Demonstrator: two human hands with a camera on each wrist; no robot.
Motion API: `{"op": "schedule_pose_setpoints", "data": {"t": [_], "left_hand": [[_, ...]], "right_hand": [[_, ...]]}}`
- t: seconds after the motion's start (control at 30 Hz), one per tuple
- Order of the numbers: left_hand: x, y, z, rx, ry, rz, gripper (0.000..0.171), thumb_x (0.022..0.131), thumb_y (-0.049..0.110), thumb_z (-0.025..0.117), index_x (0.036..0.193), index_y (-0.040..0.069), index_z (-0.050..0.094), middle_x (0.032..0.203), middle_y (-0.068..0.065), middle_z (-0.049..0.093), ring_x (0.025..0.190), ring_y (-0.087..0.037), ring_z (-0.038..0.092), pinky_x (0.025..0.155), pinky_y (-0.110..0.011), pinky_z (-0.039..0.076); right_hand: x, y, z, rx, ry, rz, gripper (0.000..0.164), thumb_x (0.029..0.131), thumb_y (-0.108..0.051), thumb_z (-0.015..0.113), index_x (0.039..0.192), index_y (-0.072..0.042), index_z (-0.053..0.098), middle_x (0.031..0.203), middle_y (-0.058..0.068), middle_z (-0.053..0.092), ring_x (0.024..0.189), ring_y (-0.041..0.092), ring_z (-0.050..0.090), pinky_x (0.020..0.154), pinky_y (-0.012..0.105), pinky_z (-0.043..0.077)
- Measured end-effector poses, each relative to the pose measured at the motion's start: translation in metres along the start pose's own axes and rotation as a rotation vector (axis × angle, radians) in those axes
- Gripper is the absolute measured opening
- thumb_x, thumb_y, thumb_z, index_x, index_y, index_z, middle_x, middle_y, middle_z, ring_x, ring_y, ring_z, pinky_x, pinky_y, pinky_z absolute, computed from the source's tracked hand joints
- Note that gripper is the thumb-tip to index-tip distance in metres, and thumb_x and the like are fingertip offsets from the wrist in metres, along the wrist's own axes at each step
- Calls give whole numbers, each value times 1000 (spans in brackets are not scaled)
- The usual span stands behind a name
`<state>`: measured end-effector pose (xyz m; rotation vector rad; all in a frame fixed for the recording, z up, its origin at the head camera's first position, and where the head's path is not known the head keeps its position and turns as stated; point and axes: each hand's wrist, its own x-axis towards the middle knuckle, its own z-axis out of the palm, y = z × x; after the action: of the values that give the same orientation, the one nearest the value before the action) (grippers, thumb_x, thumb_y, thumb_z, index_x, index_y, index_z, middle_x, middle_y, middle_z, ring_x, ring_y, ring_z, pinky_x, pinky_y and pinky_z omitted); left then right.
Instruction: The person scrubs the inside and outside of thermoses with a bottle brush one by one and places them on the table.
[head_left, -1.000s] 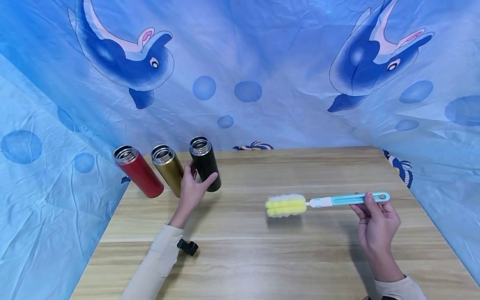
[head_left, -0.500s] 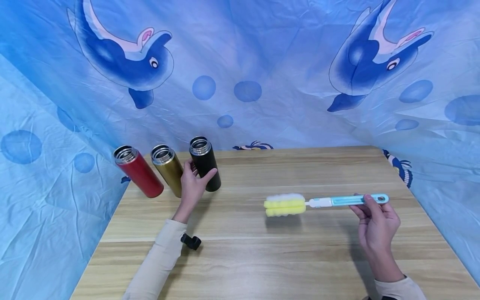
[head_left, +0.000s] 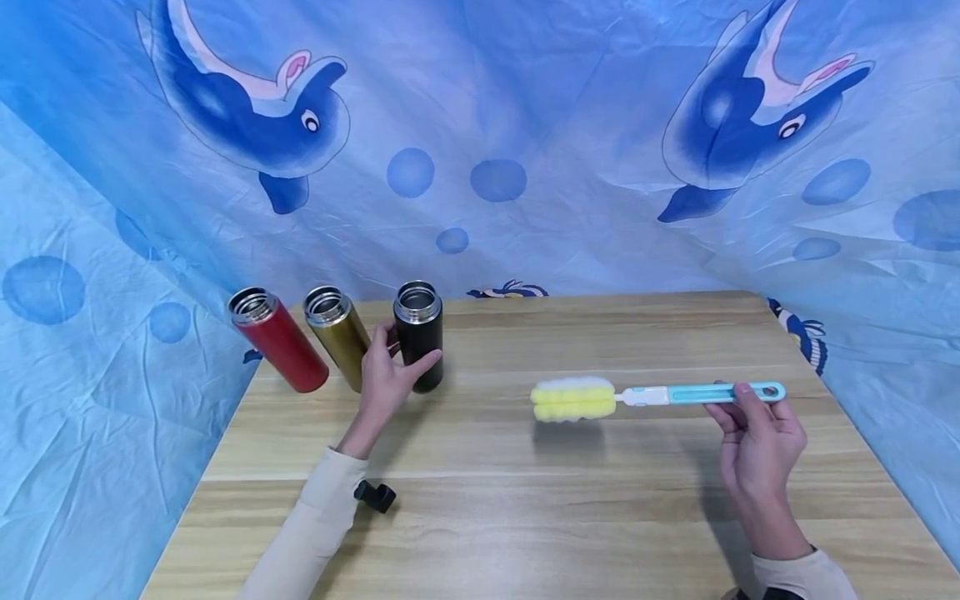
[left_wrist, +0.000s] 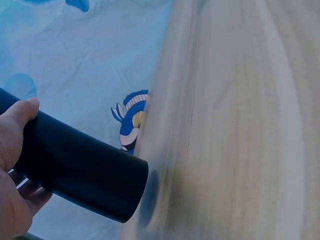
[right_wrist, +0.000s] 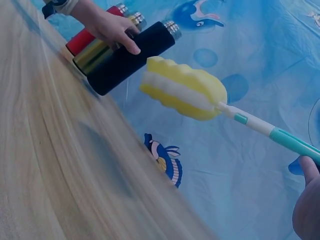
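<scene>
My left hand (head_left: 385, 379) grips the black thermos bottle (head_left: 420, 342) around its side, thumb in front. The bottle has no lid, and its steel mouth faces up. In the left wrist view a shadow shows beside its base; whether the base touches the table I cannot tell. A gold bottle (head_left: 339, 337) and a red bottle (head_left: 281, 346), both lidless, stand to the left. On the right, my right hand (head_left: 763, 446) pinches the turquoise handle of a bottle brush (head_left: 573, 398). Its yellow and white sponge head points left, held above the table.
The wooden table (head_left: 480, 517) ends at a blue curtain (head_left: 570, 125) printed with dolphins, which also hangs along both sides. A black strap piece (head_left: 375, 495) sticks out from the left sleeve.
The black bottle has shifted slightly right and toward me, and now stands straighter in my left hand. The brush has risen a little. The red and gold bottles have stayed put.
</scene>
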<state>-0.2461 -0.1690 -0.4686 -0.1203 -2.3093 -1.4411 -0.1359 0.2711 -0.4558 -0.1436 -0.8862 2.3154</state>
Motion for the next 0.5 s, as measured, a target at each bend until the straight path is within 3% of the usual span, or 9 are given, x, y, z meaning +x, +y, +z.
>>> {"op": "schedule_pose_setpoints", "data": {"t": [0.27, 0.5], "left_hand": [[-15, 15, -10, 70, -42, 97, 75, 74, 30, 93, 135, 7, 56, 130, -13, 64, 118, -32, 62, 102, -55, 51], [-25, 24, -16, 80, -63, 134, 75, 72, 29, 94, 135, 10, 59, 129, -10, 65, 118, -31, 63, 99, -56, 53]], "right_hand": [[1, -2, 6, 53, -33, -34, 16, 92, 10, 66, 103, 19, 57, 87, 27, 72, 70, 28, 76, 62, 32, 58], [0, -7, 13, 147, -94, -49, 13, 94, 15, 60, 105, 21, 55, 89, 32, 71, 71, 32, 76, 61, 34, 60]]}}
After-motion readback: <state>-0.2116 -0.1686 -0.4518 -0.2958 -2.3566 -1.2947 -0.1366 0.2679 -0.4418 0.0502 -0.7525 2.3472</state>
